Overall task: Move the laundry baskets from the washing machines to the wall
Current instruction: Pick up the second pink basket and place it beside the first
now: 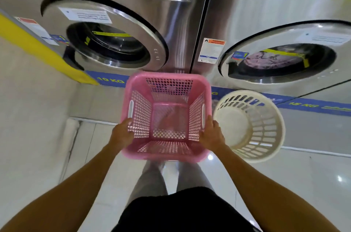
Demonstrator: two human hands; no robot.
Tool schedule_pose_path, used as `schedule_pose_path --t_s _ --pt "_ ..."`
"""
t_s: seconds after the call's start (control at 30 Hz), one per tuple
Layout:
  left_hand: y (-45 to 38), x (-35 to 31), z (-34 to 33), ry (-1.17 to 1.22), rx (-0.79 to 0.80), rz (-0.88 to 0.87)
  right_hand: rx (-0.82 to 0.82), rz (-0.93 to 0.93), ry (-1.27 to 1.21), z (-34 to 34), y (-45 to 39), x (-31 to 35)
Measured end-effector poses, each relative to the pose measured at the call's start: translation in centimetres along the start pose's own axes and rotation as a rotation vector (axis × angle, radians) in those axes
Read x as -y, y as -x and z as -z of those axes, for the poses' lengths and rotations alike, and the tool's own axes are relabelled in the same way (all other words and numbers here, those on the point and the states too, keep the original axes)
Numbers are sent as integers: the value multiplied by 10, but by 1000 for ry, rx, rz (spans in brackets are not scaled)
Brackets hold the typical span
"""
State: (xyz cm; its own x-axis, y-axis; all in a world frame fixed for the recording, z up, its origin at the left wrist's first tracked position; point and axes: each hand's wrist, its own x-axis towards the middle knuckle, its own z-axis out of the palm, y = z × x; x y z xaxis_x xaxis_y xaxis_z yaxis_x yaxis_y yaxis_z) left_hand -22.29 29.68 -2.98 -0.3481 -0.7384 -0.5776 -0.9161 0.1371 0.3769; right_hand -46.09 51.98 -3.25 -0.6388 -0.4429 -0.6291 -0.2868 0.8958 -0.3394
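A square pink laundry basket (167, 80) with latticed walls is in the middle of the head view, empty, in front of two steel washing machines. My left hand (122, 133) grips its left rim and my right hand (211, 134) grips its right rim. A round cream laundry basket (266, 129) stands on the floor just to the right of the pink one, also empty. Whether the pink basket rests on the floor or is lifted, I cannot tell.
The left washing machine (106, 45) has its round door shut; the right washing machine (281, 61) shows laundry behind the glass. A white wall with a yellow stripe (38, 45) runs along the left. Glossy white floor tiles (303, 184) lie around my legs.
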Motion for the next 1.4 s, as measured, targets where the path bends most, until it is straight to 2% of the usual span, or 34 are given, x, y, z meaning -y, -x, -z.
schedule_pose_path --t_s 0.17,0.3,0.43,0.6,0.77,1.1,1.27,1.4 --pt "-43 2 -8 -126 -95 19 -67 -49 -85 -17 -30 8" --pt "-79 8 -21 -74 -140 50 -179 -86 -125 -30 -67 5" --pt "-104 8 -30 -26 -159 56 -178 -73 -56 -38 -94 -6" --pt "-94 14 -31 38 -207 66 -124 -48 52 -32 -97 -17" --pt "-48 26 -30 25 -275 95 -131 36 94 -18 -76 -7" --pt "99 73 -37 226 -414 369 27 361 211 -1 -20 49" --pt "165 121 -47 344 -508 519 136 522 306 -25 11 94" --pt "225 162 -60 453 -613 654 161 635 392 -61 52 129"
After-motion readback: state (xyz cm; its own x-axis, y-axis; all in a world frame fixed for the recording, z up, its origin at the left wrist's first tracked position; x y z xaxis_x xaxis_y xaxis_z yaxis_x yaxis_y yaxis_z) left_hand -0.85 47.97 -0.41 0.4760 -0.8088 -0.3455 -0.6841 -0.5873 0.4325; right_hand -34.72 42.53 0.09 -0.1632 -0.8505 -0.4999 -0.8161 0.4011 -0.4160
